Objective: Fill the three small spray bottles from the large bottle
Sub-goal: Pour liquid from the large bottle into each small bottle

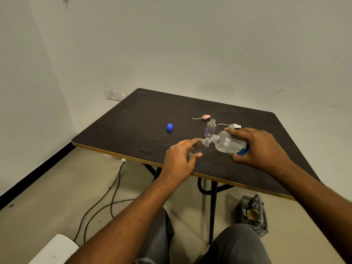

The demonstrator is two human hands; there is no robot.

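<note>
Pouring is under way above the table point(118, 130): the right hand point(261, 147) is gripping the large bottle point(227, 143) and tipping it nearly flat, so its mouth is meeting the neck of a small bottle point(200, 146). The left hand point(181, 159) is clasping that one at a slant to catch the flow. A second small bottle point(210, 127) is standing open just behind, likely waiting its turn — its sprayer point(235, 126) and a pink one point(205, 117) are lying nearby, the blue cap point(169, 127) well apart.

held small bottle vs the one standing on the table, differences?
The held small bottle is tilted in the left hand, mouth at the large bottle; the standing bottle is upright, untouched. The held one is nearer the table's front edge; the standing one farther back. Both are clear and uncapped.
</note>
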